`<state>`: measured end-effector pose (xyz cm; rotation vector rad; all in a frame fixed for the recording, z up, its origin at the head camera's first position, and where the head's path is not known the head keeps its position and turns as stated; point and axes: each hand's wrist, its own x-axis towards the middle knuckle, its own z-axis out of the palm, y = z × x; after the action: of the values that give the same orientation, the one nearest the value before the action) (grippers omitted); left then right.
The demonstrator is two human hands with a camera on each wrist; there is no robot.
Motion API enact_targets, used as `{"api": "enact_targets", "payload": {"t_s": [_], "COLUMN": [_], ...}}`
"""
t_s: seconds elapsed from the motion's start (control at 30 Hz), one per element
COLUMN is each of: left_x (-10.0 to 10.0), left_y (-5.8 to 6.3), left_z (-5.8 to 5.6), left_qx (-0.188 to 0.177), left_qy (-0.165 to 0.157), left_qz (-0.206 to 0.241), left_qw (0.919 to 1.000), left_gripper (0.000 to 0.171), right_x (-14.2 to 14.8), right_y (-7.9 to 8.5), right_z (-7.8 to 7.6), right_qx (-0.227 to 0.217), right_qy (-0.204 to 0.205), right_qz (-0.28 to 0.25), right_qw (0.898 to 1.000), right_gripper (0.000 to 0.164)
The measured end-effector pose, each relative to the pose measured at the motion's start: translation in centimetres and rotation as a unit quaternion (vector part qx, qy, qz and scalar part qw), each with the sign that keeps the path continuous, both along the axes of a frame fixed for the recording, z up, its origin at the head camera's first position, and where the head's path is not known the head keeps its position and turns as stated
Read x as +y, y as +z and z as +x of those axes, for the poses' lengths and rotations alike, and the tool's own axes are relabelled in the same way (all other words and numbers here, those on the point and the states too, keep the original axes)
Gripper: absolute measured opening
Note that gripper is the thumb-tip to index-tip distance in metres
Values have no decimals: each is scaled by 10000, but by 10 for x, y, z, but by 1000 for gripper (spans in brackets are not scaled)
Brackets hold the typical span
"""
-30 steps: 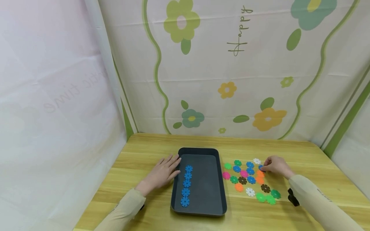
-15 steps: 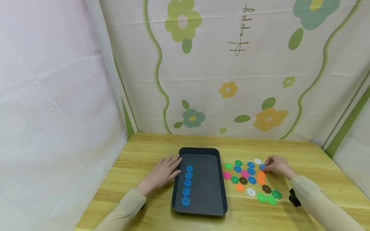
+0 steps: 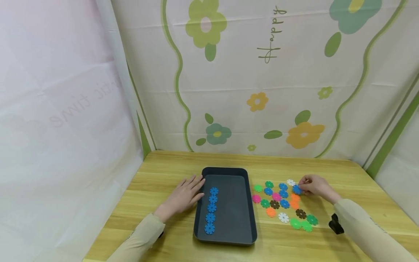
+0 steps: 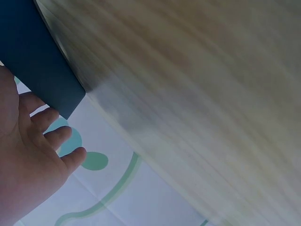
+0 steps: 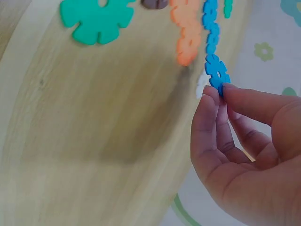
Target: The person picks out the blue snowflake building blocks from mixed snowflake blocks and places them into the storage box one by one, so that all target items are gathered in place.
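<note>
My right hand [image 3: 315,186] pinches a blue snowflake disc [image 3: 297,189] between thumb and fingertips, above the right side of the loose pieces. In the right wrist view, the gripped blue disc [image 5: 217,71] is tilted, its lower edge at the fingertips. A dark grey tray [image 3: 233,214] lies lengthwise in the middle of the table. Along its left side runs a column of several blue snowflake discs [image 3: 211,207]. My left hand [image 3: 182,197] lies with spread, straight fingers against the tray's left rim. The left wrist view has those fingers beside the tray's outer wall [image 4: 37,52].
Right of the tray, loose snowflake discs are scattered on the wooden table [image 3: 170,163]: a white disc [image 3: 291,182], orange discs [image 3: 295,204], a brown disc [image 3: 300,213], a pink disc [image 3: 256,199], light green discs [image 3: 295,223] and others. A patterned cloth [image 3: 229,80] hangs behind.
The right hand's pinched blue disc has tipped up and shows more of its face; the hand has shifted slightly. The left hand and tray stay put.
</note>
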<state>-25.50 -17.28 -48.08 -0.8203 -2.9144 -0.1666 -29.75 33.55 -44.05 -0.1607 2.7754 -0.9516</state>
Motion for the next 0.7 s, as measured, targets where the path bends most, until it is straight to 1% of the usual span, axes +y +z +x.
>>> {"api": "enact_targets", "payload": {"t_s": [0.1, 0.23, 0.47, 0.7], "left_x": [0, -1, -1, 0], "left_y": [0, 1, 1, 1], "left_z": [0, 0, 1, 2], "left_qx": [-5, -1, -3, 29], "left_qy": [-3, -10, -2, -12], "left_qz": [8, 42, 33, 76], "left_qw": [10000, 10000, 10000, 10000], "left_gripper": [61, 61, 60, 60], "right_x": [-4, -15, -45, -76], "right_y": [4, 9, 16, 22], "right_z": [2, 5, 14, 23], "right_qx": [37, 14, -54, 89], "right_qy": [67, 174, 504, 947], "right_qz": [2, -126, -490, -590], "right_qw": [10000, 9998, 9975, 9937], "right_gripper": [21, 19, 17, 13]}}
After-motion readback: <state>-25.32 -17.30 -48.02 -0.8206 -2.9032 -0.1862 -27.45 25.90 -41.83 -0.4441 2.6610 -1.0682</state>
